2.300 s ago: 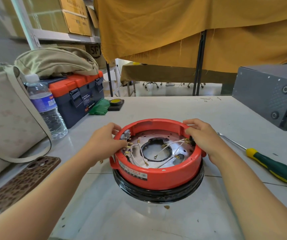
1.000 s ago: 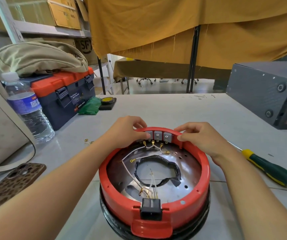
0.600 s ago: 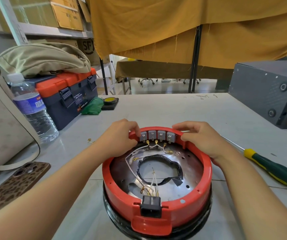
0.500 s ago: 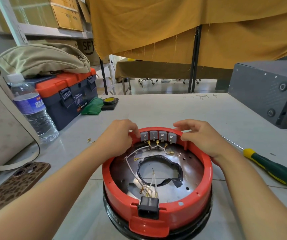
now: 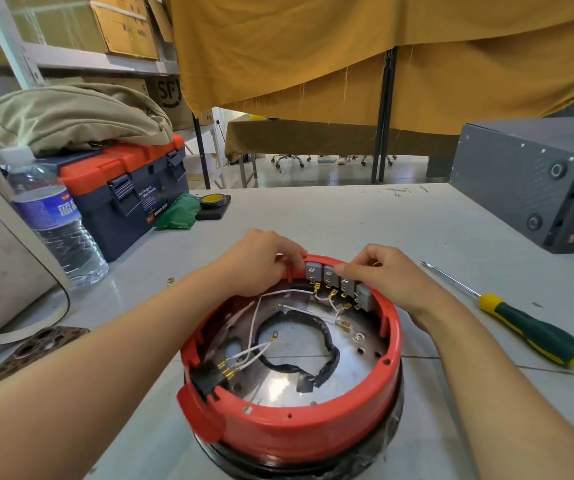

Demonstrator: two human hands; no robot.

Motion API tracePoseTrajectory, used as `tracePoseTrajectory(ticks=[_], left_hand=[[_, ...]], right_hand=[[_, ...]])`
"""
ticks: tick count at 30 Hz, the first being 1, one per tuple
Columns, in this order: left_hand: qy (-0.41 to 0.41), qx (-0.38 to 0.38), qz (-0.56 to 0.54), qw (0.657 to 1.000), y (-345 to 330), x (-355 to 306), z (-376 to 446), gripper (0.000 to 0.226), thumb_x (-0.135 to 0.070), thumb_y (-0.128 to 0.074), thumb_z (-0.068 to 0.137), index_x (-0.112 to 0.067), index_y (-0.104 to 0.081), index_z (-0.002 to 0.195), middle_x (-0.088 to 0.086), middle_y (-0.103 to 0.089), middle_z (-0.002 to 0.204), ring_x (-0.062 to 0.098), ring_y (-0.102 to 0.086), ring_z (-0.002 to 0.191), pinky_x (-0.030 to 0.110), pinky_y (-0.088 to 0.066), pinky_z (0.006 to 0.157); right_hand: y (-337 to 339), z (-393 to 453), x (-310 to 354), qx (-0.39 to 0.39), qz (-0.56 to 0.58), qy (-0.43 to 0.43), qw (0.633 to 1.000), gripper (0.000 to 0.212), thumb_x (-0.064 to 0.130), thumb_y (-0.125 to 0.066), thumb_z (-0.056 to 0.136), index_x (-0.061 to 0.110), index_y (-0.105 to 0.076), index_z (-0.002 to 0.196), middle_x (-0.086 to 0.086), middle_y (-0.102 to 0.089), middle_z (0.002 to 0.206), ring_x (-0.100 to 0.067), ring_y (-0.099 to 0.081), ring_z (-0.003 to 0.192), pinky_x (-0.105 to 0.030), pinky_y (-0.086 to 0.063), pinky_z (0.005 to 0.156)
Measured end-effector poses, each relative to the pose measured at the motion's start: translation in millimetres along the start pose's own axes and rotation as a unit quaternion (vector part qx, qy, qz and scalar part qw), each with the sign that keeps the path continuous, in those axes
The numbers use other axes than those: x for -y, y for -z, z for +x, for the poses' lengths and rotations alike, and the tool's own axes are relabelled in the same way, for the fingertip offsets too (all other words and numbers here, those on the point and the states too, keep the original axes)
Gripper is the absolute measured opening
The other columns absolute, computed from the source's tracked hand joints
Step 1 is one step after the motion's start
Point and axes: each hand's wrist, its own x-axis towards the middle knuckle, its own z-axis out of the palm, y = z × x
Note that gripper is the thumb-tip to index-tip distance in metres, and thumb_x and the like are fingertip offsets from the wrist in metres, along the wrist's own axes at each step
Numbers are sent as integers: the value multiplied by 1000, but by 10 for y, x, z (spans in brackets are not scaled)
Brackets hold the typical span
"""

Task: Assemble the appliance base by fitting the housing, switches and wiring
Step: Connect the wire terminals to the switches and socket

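Note:
A round red housing (image 5: 313, 431) sits upside down on a black ring on the table in front of me. Inside it lie a shiny metal plate, a black taped ring (image 5: 327, 355) and thin white wires (image 5: 254, 327) with brass terminals. A row of grey switches (image 5: 337, 277) is set in the far wall. A black socket (image 5: 205, 377) sits in the near left wall. My left hand (image 5: 261, 265) grips the far rim left of the switches. My right hand (image 5: 386, 278) rests on the rim, its fingertips on the switches.
A green and yellow screwdriver (image 5: 535, 332) lies to the right. A dark metal box (image 5: 535, 181) stands at the far right. On the left are a water bottle (image 5: 53, 220), an orange and blue toolbox (image 5: 129, 188), a bag and a phone (image 5: 25, 355).
The housing has been turned so the switch row sits at the far side, then rotated a little more, moving the socket to the near left. Both hands stay on the far rim.

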Motion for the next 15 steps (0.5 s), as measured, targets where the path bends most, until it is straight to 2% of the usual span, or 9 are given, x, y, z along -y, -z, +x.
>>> tracePoseTrajectory(ticks=[1,3,5,8,10,12,15], left_hand=[[-2,16,0,1000,6,-15,2,33,0,-54,84,-22,-72,100,-10,-60,128,14,-52,118,12,-28,95],[-16,48,-5,999,4,-63,5,37,-1,-51,86,-26,-69,106,-13,-55,133,15,-44,125,24,-29,107],[-33,71,2,997,-5,-131,10,38,-3,-48,87,-28,-66,110,-15,-51,137,16,-38,127,30,-27,109],[-55,80,21,995,-25,-211,42,35,-6,-49,87,-27,-66,109,-11,-46,141,17,-39,126,20,-22,100],[-63,73,18,995,-35,-235,60,31,-6,-52,85,-24,-66,106,-3,-49,135,15,-44,121,13,-23,92],[-62,57,4,996,-45,-257,61,26,-7,-56,83,-22,-67,101,1,-51,122,16,-50,110,11,-28,84],[-56,28,-22,998,-107,-283,49,11,-10,-62,79,-17,-69,86,2,-51,114,15,-54,100,11,-32,77]], right_hand=[[8,0,-1,-14,-2,-3,1000,32,36,-74,77,14,-55,64,13,-51,42,-3,-46,37,-12,-36,40],[43,4,-7,-47,-4,-6,999,43,44,-71,77,16,-48,55,12,-49,42,-5,-46,41,-17,-36,47],[73,2,-8,-69,6,-12,998,46,47,-69,78,13,-52,51,7,-53,47,-7,-49,45,-24,-39,55],[62,-13,-22,-79,-4,-2,997,49,43,-71,77,13,-47,47,4,-42,42,-9,-40,38,-20,-35,46],[52,-16,-27,-85,-13,10,996,49,39,-73,77,16,-41,47,8,-35,40,-8,-34,38,-19,-30,42],[54,-10,-26,-72,-1,18,997,40,33,-75,77,17,-46,54,11,-45,45,-5,-41,43,-20,-35,47],[26,-23,-1,21,94,7,995,12,19,-72,81,13,-63,86,-3,-68,85,-12,-64,71,-26,-52,68]])
